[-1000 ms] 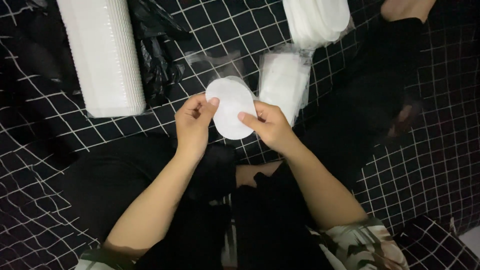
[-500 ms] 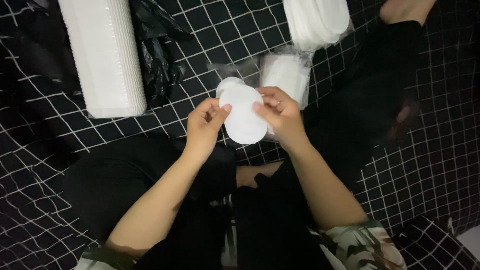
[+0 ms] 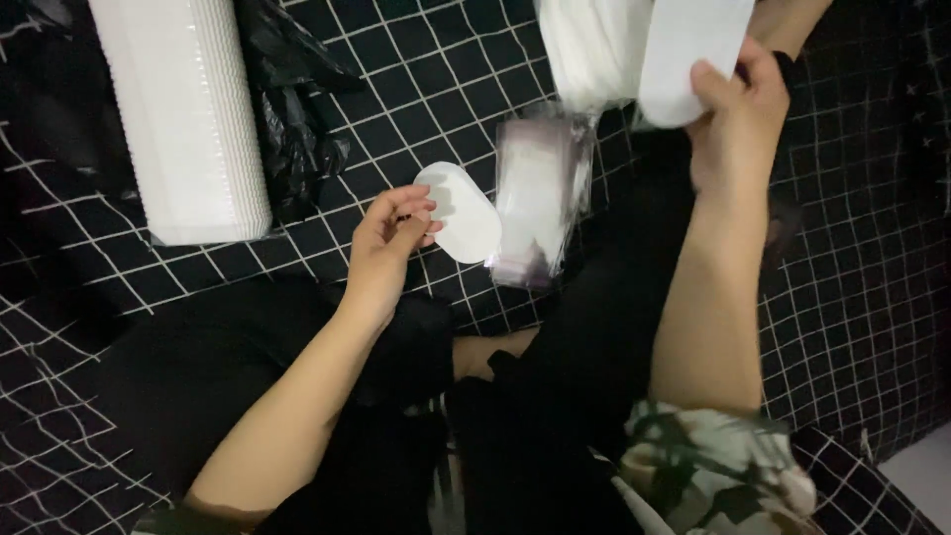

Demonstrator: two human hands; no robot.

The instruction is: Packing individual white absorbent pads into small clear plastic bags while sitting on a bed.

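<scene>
Pinching a white oval pad (image 3: 459,212) clear of the clear sleeves (image 3: 540,198), the left hand (image 3: 386,243) gripped it while the right hand (image 3: 738,109) grasped a second white pad (image 3: 688,50) off the stack (image 3: 594,45).

The hands no longer meet over one white oval pad. The left hand (image 3: 391,238) now holds the oval pad (image 3: 461,211) alone by its edge, while the right hand (image 3: 738,109) has moved up and away to grip a white strip (image 3: 688,54) beside the white stack (image 3: 594,45).
</scene>
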